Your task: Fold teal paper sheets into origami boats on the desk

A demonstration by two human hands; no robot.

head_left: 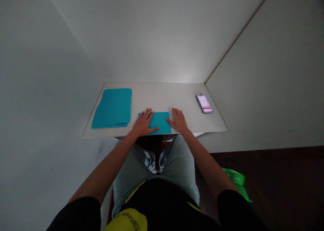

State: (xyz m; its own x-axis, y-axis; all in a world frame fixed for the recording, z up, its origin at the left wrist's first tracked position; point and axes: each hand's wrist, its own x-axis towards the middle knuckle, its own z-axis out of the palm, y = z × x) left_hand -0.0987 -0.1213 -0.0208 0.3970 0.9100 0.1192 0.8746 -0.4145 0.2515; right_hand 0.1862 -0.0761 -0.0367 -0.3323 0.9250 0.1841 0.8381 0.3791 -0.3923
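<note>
A small teal rectangle of paper, which looks folded, lies at the front edge of the white shelf-like table. Across its left end rests my left hand, flat with the thumb stretched out over the paper. My right hand lies palm down at the right edge, its thumb touching the paper and its fingers extended on the table. Neither hand grips anything. To the left of my left hand lies a stack of larger teal sheets, slightly out of line at the lower edge.
A phone with a lit screen lies on the right of the white table. Walls border the table at the back and both sides. My legs are beneath its front edge. A green object is on the dark floor at the right.
</note>
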